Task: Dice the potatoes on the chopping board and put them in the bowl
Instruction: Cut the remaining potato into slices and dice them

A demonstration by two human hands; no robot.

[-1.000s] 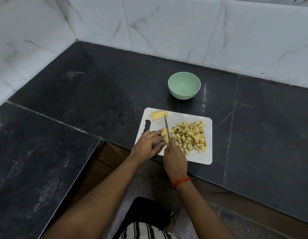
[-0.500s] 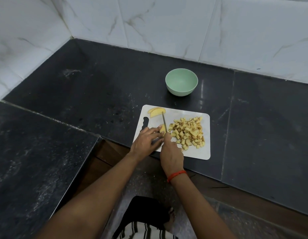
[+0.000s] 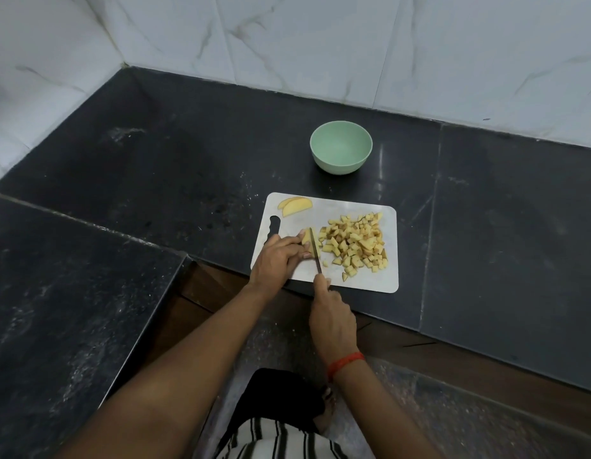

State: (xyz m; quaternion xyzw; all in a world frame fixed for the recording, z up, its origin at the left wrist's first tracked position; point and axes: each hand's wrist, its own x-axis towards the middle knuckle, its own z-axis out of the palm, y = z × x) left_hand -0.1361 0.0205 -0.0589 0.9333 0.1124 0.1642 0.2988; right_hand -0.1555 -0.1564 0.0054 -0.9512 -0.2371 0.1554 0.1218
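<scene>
Right hand (image 3: 332, 314) has drawn back to the near edge of the board (image 3: 370, 283), exposing more of the knife (image 3: 315, 250); its fingers wrap the handle. Left hand (image 3: 281, 256) pins a potato piece (image 3: 308, 238) near the board's left edge with curled fingers, the blade set on that piece. Dice (image 3: 353, 243) are heaped toward the right edge. Two slices (image 3: 295, 206) lie at the far left corner. Bowl (image 3: 341, 152) stands on the counter (image 3: 188, 160) beyond the far edge, apart from the board
</scene>
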